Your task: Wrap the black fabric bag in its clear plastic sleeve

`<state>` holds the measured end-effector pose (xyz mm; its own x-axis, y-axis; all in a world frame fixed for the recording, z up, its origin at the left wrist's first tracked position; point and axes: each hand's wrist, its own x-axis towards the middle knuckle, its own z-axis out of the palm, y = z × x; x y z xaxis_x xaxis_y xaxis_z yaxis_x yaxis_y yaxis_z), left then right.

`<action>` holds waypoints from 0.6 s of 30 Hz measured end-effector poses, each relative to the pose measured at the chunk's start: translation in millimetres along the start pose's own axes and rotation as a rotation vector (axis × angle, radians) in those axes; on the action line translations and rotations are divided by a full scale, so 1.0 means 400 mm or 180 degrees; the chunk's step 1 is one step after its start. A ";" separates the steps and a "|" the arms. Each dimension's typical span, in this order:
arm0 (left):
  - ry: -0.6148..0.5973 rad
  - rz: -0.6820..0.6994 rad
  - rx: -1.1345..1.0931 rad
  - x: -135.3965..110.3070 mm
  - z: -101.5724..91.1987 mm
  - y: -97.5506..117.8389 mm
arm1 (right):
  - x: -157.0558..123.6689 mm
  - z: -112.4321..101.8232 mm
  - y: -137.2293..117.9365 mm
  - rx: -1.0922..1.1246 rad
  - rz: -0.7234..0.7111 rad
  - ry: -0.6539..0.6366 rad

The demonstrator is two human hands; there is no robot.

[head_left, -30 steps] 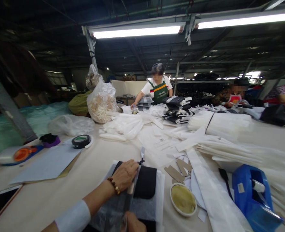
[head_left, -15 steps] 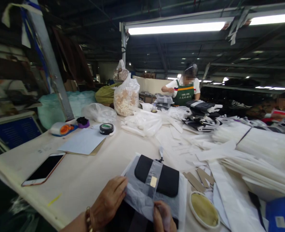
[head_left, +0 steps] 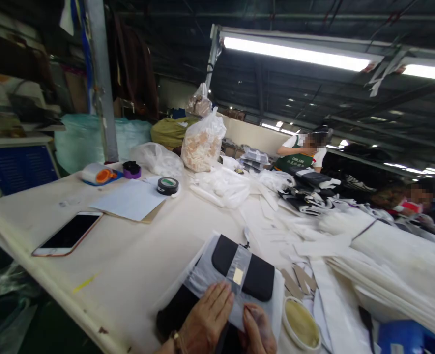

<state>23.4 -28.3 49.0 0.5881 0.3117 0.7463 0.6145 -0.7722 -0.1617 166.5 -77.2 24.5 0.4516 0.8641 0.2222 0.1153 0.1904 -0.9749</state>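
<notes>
At the bottom centre of the frame, the left hand (head_left: 208, 319) lies flat, fingers spread, on a thin clear plastic bag (head_left: 217, 282) that wraps a black pouch (head_left: 256, 275). The right hand (head_left: 256, 332) sits just beside it with the thumb pressed on the bag's near edge; neither hand is clenched, and both press down rather than grip. A strip of tape with a small pale label (head_left: 238, 275) crosses the middle of the pouch. By my reading, the step in hand is smoothing and closing the wrap around the pouch; the next move would call for holding the film flat while the loose flap is folded under or taped.

Just right of the hands stands a small round dish (head_left: 301, 324) of yellowish paste, close enough to be knocked. A blue tape dispenser (head_left: 405, 339) shows at the lower right corner. A phone (head_left: 68, 233) lies at centre left, with a black tape roll (head_left: 167, 185) and paper sheet (head_left: 129, 200) above it. Further back, a co-worker in a green apron (head_left: 298, 160) sorts stacks.
</notes>
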 end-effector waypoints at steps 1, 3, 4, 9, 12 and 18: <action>0.0022 -0.0080 -0.0077 0.006 0.004 0.011 | 0.000 -0.001 0.002 -0.0032 -0.0001 0.0031; 0.0077 -0.0312 -0.0153 0.013 0.017 0.036 | 0.004 -0.003 0.003 -0.0089 -0.0012 0.0082; 0.0132 -0.0462 -0.0154 0.015 0.024 0.049 | 0.007 -0.003 0.002 -0.0058 0.0018 0.0089; 0.0153 -0.0962 0.0091 0.026 0.032 0.091 | 0.006 0.008 -0.011 0.0593 0.0442 0.0115; -0.0061 -0.0867 0.0022 0.031 0.033 0.095 | 0.003 0.013 -0.014 0.1118 0.0811 0.0171; -0.0099 -0.0601 -0.0156 -0.002 0.058 0.092 | 0.028 -0.007 -0.059 0.2087 0.0947 0.0101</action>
<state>57.8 -44.1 27.5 0.4813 0.4699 0.7400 0.6895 -0.7242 0.0113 171.3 -73.5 49.9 0.4078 0.9109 -0.0634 -0.5669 0.1981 -0.7996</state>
